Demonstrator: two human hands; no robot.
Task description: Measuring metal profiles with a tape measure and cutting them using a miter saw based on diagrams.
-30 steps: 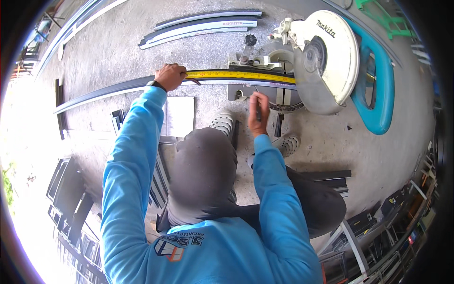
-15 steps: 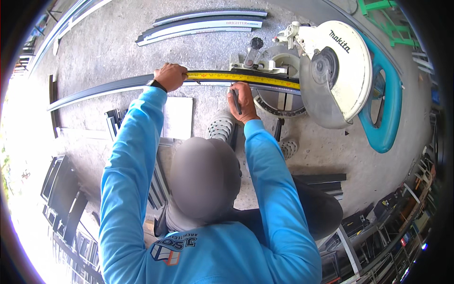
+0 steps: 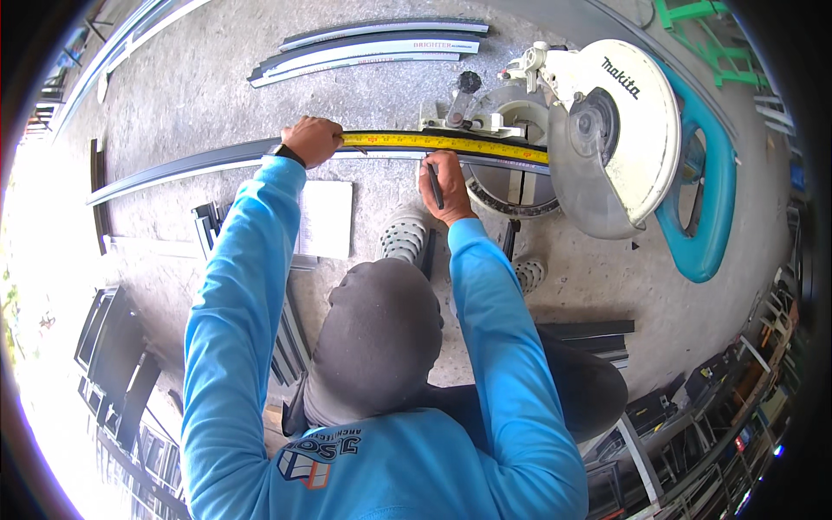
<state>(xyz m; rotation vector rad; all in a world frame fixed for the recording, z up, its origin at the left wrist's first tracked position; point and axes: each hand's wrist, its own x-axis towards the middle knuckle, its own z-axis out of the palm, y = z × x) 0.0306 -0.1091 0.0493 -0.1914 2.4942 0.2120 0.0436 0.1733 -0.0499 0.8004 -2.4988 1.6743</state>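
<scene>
A long dark metal profile [image 3: 199, 161] stretches from the left to the base of a mitre saw [image 3: 620, 130]. Along its top runs the extended yellow blade of a tape measure [image 3: 442, 143]. My left hand [image 3: 312, 140] is closed over the left end of the visible blade and presses it to the profile; whether the tape's case is under my palm is hidden. Farther right, my right hand [image 3: 447, 187] grips a dark pen [image 3: 434, 186], its tip end close to the profile's near edge. The blade's right end goes out of sight behind the saw's clear guard.
Several cut profiles [image 3: 373, 50] lie on the floor at the far side. A white sheet [image 3: 326, 218] lies near my left forearm. Dark profile pieces [image 3: 589, 331] rest at the right, below the saw. A green metal frame [image 3: 715, 43] stands at the far right.
</scene>
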